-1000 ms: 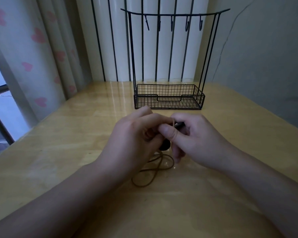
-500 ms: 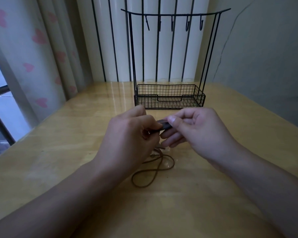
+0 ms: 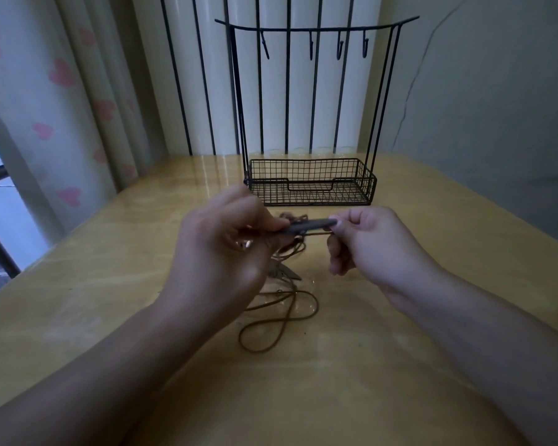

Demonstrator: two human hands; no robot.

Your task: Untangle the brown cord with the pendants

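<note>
while a dark flat pendant is pinched between the left hand and right hand, the brown cord is left looped on the table below them. if pulled apart hard, the tangle could be tightened. nothing is seen in the wire basket beyond the hands

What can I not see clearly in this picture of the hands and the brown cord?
- Head view: where the brown cord is knotted; the left hand covers the bundle.
- How many pendants there are: one dark flat pendant shows between both hands, another shape lies half hidden under the left hand.
- The right hand hides its own fingertips' grip.
- Both elbows are cut off by the bottom edge.
- Dim light blurs the cord's fine detail.
</note>
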